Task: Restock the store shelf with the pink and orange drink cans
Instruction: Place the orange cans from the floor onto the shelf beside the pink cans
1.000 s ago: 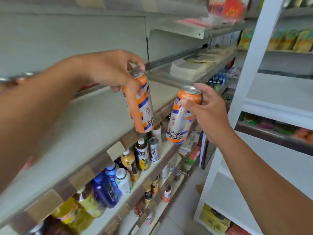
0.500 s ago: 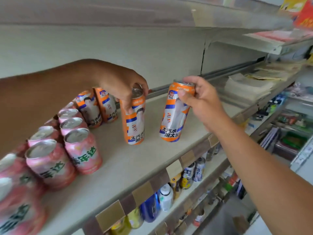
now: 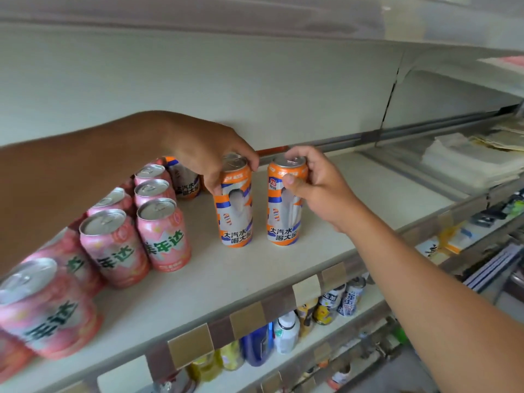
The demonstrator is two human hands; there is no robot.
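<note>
One shelf (image 3: 283, 268) carries the cans. Pink cans (image 3: 163, 234) stand in rows at its left, grouped by kind. Right of them the left orange can (image 3: 235, 217) and right orange can (image 3: 283, 219) stand upright, near but apart, seemingly set down. Left hand (image 3: 208, 156) clamps the first at its top, right hand (image 3: 320, 191) the second, apparently to steady them before release.

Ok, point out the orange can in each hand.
Left orange can (image 3: 236, 214), head view, on the pale panel of its label.
Right orange can (image 3: 282, 219), head view, on the pale panel of its label.
</note>
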